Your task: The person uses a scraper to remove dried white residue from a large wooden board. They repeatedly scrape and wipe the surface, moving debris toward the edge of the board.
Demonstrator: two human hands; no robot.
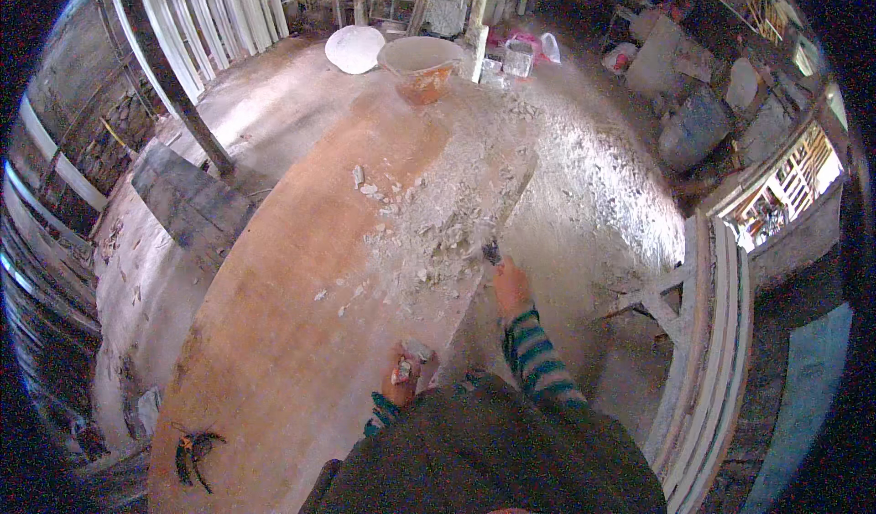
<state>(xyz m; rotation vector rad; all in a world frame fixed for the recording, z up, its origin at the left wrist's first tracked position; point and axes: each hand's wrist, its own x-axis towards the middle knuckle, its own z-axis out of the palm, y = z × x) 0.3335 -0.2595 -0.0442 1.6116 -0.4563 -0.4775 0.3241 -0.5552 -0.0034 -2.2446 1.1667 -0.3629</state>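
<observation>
My right hand (513, 288) is closed around a small dark tool (493, 252), whose exact kind I cannot make out. The tool touches the near right edge of a spread of broken grey-white plaster rubble (438, 231). This rubble lies on a large brown board (283, 295). Low and closer to my body, my left hand (400, 382) grips a pale grey chunk (403, 368). Another grey lump (418, 350) sits against its fingers. Striped sleeves cover both of my forearms.
At the board's far end stands an orange tub (422, 76) with a dusty rim, beside a white round disc (354, 49). A black-and-orange tool (196, 459) lies at the near left. Long pale planks (712, 368) are stacked at the right; white strips (205, 17) lean far left.
</observation>
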